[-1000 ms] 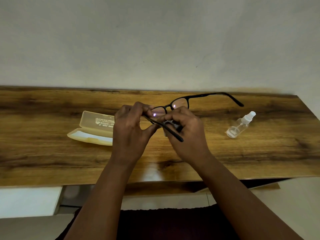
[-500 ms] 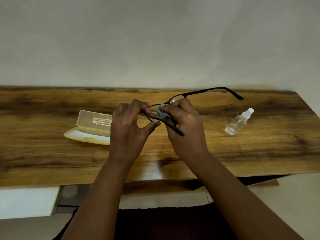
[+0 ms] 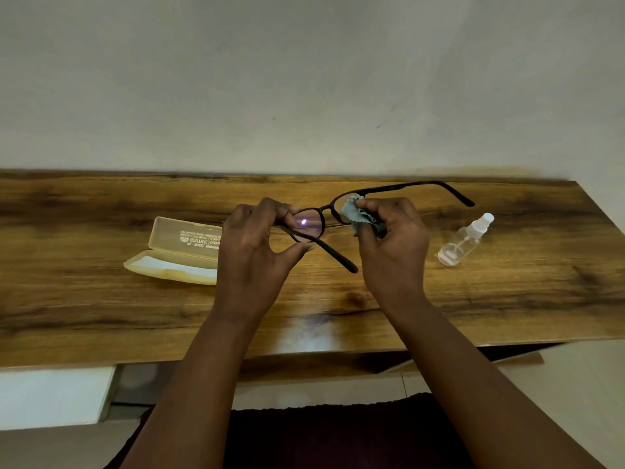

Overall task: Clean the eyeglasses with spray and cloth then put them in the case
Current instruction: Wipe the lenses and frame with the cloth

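Note:
Black-framed eyeglasses (image 3: pixel 319 220) hang above the wooden table (image 3: pixel 101 299) with both temples unfolded. My left hand (image 3: pixel 253 252) pinches the frame's left end between fingers and thumb. My right hand (image 3: pixel 394 242) pinches a small blue-grey cloth (image 3: pixel 353 211) against the right lens. A light glint shows on the left lens. The beige glasses case (image 3: pixel 176 252) lies open on the table to the left, partly behind my left hand. A clear spray bottle (image 3: pixel 465 240) with a white top lies on its side at the right.
A pale wall rises right behind the table's back edge. The table's front edge runs just above my lap, and its right end stops a little beyond the bottle. A white surface sits below the table at the lower left.
My right hand has slid the cloth to the right, from the left lens and bridge onto the right lens. The left hand still grips the frame's left end.

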